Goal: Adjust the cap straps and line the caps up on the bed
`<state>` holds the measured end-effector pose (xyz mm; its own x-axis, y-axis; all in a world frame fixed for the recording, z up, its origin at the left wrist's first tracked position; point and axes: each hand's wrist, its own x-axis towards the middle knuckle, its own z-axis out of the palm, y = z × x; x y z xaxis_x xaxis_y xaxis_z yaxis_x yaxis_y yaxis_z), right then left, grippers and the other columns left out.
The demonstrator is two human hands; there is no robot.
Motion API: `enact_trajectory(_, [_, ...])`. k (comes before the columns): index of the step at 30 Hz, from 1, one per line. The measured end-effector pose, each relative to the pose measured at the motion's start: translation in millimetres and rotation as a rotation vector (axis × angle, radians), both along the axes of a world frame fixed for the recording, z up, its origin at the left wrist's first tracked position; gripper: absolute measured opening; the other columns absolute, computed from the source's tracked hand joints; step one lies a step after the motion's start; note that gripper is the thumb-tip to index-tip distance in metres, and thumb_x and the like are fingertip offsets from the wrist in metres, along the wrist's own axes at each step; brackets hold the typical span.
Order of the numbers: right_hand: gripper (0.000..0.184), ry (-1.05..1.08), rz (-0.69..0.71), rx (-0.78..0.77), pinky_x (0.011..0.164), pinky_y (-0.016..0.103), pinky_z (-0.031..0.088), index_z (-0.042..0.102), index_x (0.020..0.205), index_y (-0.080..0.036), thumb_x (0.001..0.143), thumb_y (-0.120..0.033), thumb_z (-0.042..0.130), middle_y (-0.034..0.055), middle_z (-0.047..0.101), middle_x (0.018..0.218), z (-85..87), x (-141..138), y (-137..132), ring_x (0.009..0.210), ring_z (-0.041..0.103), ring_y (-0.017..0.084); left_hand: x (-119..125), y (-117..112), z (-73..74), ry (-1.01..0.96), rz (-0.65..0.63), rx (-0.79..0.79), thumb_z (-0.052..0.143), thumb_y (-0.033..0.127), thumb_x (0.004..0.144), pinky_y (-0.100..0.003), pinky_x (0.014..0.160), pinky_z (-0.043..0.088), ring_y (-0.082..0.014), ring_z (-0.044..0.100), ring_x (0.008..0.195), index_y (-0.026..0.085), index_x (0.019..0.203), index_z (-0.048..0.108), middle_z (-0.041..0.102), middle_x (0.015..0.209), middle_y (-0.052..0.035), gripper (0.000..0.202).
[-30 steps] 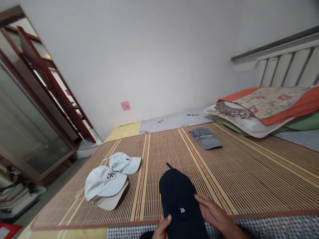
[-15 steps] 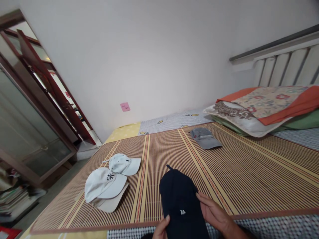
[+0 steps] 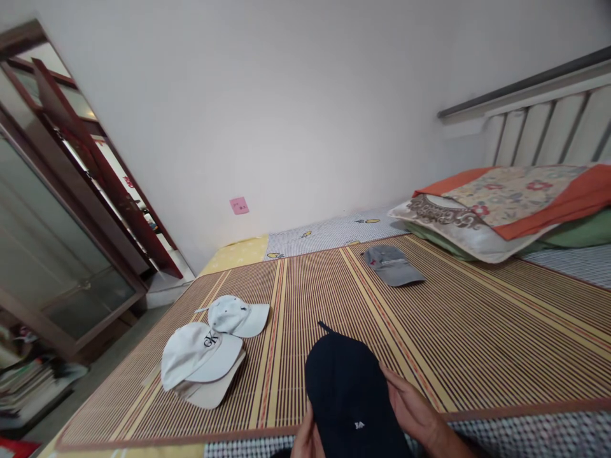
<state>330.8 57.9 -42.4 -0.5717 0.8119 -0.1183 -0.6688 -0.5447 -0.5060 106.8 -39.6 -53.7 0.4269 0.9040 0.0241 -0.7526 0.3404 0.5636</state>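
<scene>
A dark navy baseball cap (image 3: 351,388) with small white lettering is between my two hands at the bottom middle, its strap end pointing away from me. My left hand (image 3: 308,437) grips its left side near the lower frame edge. On its right edge, my right hand (image 3: 413,410) is closed, with the fingers partly behind the cloth. Left of it, a white cap with black letters (image 3: 198,353) rests on a beige cap (image 3: 214,394). Touching them is a smaller white cap (image 3: 238,316). Farther back lies a grey cap (image 3: 392,266).
A striped bamboo mat (image 3: 310,286) covers most of the bed. Pillows with an orange floral cover (image 3: 520,191) are piled at the right, below a radiator (image 3: 548,130). A pink note (image 3: 239,205) is on the wall. A glass-panelled door (image 3: 57,248) stands at left.
The navy cap has tilted and moved slightly down, so its lettering sits lower and farther right. My left hand has shifted up along its side. The other caps stay put.
</scene>
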Motion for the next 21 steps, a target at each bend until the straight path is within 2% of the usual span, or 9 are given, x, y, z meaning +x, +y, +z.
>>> enact_trajectory(4, [0.047, 0.008, 0.045, -0.017, 0.126, 0.055, 0.034, 0.080, 0.113, -0.021, 0.074, -0.044, 0.089, 0.0108, 0.079, 0.125, 0.7, 1.4, 2.7, 0.141, 0.057, 0.034, -2.4, -0.6, 2.4, -0.013, 0.035, 0.028, 0.063, 0.058, 0.096, -0.045, 0.131, 0.014, -0.0304, 0.030, 0.156, 0.030, 0.132, 0.073, 0.058, 0.153, -0.0024, 0.047])
enact_trajectory(7, [0.051, -0.008, 0.059, -0.021, 0.126, 0.055, 0.033, 0.078, 0.119, -0.020, 0.076, -0.045, 0.087, 0.0118, 0.079, 0.126, 1.5, 2.1, 3.6, 0.141, 0.057, 0.035, -2.7, 0.9, -0.3, -0.025, 0.038, 0.045, 0.063, 0.059, 0.096, -0.048, 0.131, 0.013, -0.0326, 0.031, 0.156, 0.029, 0.130, 0.075, 0.060, 0.152, -0.0042, 0.047])
enact_trajectory(14, [0.039, 0.019, 0.036, -0.035, 0.126, 0.052, 0.035, 0.082, 0.108, -0.019, 0.075, -0.038, 0.090, 0.0104, 0.081, 0.121, 1.6, -0.3, 2.1, 0.138, 0.060, 0.033, -3.9, 4.7, -12.7, 0.000, 0.156, 0.035, 0.064, 0.057, 0.096, -0.047, 0.131, 0.011, -0.0321, 0.034, 0.155, 0.029, 0.134, 0.072, 0.058, 0.153, -0.0034, 0.048])
enact_trajectory(18, [0.031, 0.025, 0.062, -0.054, 0.125, 0.051, 0.036, 0.083, 0.101, -0.020, 0.076, -0.036, 0.089, 0.0104, 0.082, 0.118, 1.1, 0.3, 2.5, 0.137, 0.061, 0.033, -7.0, 3.1, -18.7, -0.026, 0.103, 0.018, 0.063, 0.054, 0.097, -0.046, 0.131, 0.014, -0.0317, 0.034, 0.155, 0.029, 0.133, 0.072, 0.060, 0.152, -0.0014, 0.045])
enact_trajectory(21, [0.031, 0.005, 0.088, -0.078, 0.124, 0.050, 0.038, 0.083, 0.099, -0.019, 0.078, -0.040, 0.087, 0.0116, 0.082, 0.116, 0.0, 2.9, 3.5, 0.136, 0.062, 0.033, -6.4, 0.9, -17.4, -0.062, 0.086, 0.015, 0.061, 0.050, 0.098, -0.047, 0.131, 0.017, -0.0319, 0.036, 0.154, 0.029, 0.134, 0.072, 0.061, 0.151, -0.0010, 0.042])
